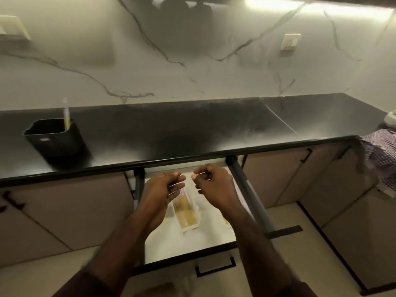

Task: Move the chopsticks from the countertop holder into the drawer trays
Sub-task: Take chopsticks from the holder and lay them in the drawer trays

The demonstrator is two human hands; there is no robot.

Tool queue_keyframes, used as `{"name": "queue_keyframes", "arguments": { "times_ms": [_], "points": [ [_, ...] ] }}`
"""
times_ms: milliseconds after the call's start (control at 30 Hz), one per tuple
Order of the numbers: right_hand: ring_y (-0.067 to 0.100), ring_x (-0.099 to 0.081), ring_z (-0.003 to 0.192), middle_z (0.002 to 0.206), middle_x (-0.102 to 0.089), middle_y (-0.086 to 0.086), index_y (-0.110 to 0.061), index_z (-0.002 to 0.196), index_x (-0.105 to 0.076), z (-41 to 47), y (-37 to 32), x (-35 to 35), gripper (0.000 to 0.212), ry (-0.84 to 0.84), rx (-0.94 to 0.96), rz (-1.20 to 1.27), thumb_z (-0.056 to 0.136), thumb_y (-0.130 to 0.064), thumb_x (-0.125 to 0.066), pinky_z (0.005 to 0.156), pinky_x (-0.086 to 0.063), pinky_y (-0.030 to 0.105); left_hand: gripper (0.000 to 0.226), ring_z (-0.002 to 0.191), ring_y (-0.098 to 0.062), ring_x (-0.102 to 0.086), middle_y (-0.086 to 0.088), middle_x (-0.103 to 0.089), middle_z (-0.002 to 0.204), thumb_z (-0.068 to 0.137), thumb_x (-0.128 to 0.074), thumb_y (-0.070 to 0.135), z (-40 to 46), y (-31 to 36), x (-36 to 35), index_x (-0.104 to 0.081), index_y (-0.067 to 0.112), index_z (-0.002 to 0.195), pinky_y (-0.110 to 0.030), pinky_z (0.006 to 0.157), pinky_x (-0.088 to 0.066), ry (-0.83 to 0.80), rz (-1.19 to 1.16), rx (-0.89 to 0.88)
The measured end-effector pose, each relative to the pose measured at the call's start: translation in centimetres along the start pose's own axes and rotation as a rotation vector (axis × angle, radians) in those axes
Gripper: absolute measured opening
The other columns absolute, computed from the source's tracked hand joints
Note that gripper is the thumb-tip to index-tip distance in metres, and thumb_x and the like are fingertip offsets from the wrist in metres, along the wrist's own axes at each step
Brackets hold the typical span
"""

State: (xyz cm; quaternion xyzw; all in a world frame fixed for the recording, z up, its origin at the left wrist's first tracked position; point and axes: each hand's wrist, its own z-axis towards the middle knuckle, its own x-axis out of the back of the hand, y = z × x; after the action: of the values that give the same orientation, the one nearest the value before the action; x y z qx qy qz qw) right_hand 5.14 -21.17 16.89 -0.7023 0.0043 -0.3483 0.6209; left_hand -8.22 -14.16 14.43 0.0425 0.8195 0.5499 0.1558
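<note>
A black holder stands at the left of the black countertop, with one wrapped pair of chopsticks sticking up from its right corner. Below the counter edge the drawer is pulled out. A clear tray in it holds several pale chopsticks. A sliver of a second tray shows under my right wrist. My left hand hovers over the tray's far end, fingers apart and empty. My right hand hovers just right of it, fingers curled in, with nothing visible in it.
A checked cloth hangs over the counter's right corner, beside a white object at the frame edge. Closed beige cabinet doors with black handles flank the drawer. A wall socket sits on the marble backsplash.
</note>
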Motion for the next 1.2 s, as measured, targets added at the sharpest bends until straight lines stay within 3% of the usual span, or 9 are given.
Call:
{"name": "queue_keyframes", "arguments": {
  "times_ms": [67,167,267,367,633,733,800,967,1200],
  "points": [
    [0.014,-0.069,0.090,0.099,-0.072,-0.001,-0.020,0.105,-0.069,-0.4,-2.1,-1.8,0.016,-0.007,0.036,0.025,0.091,-0.028,-0.067,0.083,-0.060,0.040,0.020,0.089,-0.021,-0.074,-0.005,-0.078,0.092,0.097,-0.054,0.021,-1.1,1.8,2.6,-0.072,0.012,0.098,-0.031,0.077,-0.057,0.037,-0.012,-0.055],
    [0.013,-0.069,0.085,0.089,-0.071,-0.006,-0.022,0.099,-0.070,-0.8,-5.7,-4.9,0.010,-0.032,0.101,0.085,0.091,-0.026,-0.068,0.080,-0.061,0.040,0.016,0.091,-0.021,-0.072,-0.003,-0.079,0.087,0.095,-0.057,0.018,-2.4,4.6,7.1,-0.072,0.014,0.094,-0.035,0.083,-0.054,0.110,-0.025,-0.126],
    [0.012,-0.070,0.081,0.082,-0.071,-0.008,-0.024,0.094,-0.071,-1.1,-9.3,-9.3,0.004,-0.083,0.161,0.115,0.090,-0.024,-0.068,0.080,-0.061,0.040,0.016,0.095,-0.025,-0.072,-0.012,-0.077,0.097,0.094,-0.058,0.016,-3.3,7.3,12.9,-0.072,0.009,0.099,-0.038,0.089,-0.054,0.181,-0.060,-0.180],
    [0.007,-0.069,0.073,0.076,-0.072,-0.007,-0.026,0.088,-0.072,-1.2,-12.9,-14.5,0.004,-0.109,0.214,0.146,0.089,-0.023,-0.070,0.074,-0.062,0.037,0.018,0.098,-0.023,-0.071,-0.011,-0.076,0.102,0.095,-0.056,0.018,-3.9,9.5,18.8,-0.071,0.011,0.102,-0.036,0.089,-0.055,0.192,-0.065,-0.217],
    [0.013,-0.071,0.081,0.084,-0.072,-0.003,-0.022,0.096,-0.072,-0.8,-22.3,-30.4,0.007,-0.194,0.252,0.219,0.089,-0.022,-0.070,0.075,-0.062,0.035,0.021,0.103,-0.021,-0.070,-0.004,-0.077,0.102,0.096,-0.054,0.020,-1.7,15.2,36.3,-0.070,0.015,0.108,-0.038,0.094,-0.053,0.218,-0.008,-0.273],
    [0.014,-0.070,0.080,0.083,-0.071,-0.002,-0.025,0.096,-0.070,-0.1,-25.0,-34.6,0.007,-0.199,0.253,0.222,0.090,-0.022,-0.069,0.073,-0.062,0.034,0.022,0.104,-0.023,-0.070,-0.006,-0.076,0.103,0.096,-0.055,0.020,-0.1,17.1,41.1,-0.070,0.012,0.110,-0.034,0.087,-0.054,0.207,0.004,-0.269],
    [0.012,-0.069,0.079,0.083,-0.070,-0.003,-0.026,0.096,-0.069,0.5,-26.4,-36.4,0.007,-0.200,0.265,0.195,0.090,-0.023,-0.068,0.074,-0.061,0.033,0.021,0.103,-0.023,-0.070,-0.006,-0.077,0.102,0.095,-0.056,0.018,0.8,18.1,43.0,-0.070,0.012,0.109,-0.030,0.081,-0.054,0.193,-0.005,-0.265],
    [0.014,-0.069,0.082,0.087,-0.069,-0.003,-0.025,0.097,-0.067,3.9,-28.3,-39.4,0.008,-0.200,0.268,0.169,0.091,-0.021,-0.066,0.074,-0.061,0.031,0.020,0.104,-0.025,-0.070,-0.005,-0.078,0.098,0.094,-0.058,0.017,3.7,19.6,46.0,-0.070,0.011,0.108,-0.039,0.096,-0.051,0.164,-0.027,-0.252],
    [0.015,-0.070,0.084,0.089,-0.068,-0.001,-0.021,0.101,-0.067,11.5,-28.1,-42.7,0.010,-0.160,0.227,0.141,0.091,-0.020,-0.067,0.072,-0.061,0.029,0.018,0.103,-0.027,-0.069,-0.013,-0.075,0.105,0.094,-0.057,0.013,10.7,21.5,47.1,-0.069,0.007,0.107,-0.039,0.096,-0.052,0.103,-0.046,-0.222]
  ]
}}
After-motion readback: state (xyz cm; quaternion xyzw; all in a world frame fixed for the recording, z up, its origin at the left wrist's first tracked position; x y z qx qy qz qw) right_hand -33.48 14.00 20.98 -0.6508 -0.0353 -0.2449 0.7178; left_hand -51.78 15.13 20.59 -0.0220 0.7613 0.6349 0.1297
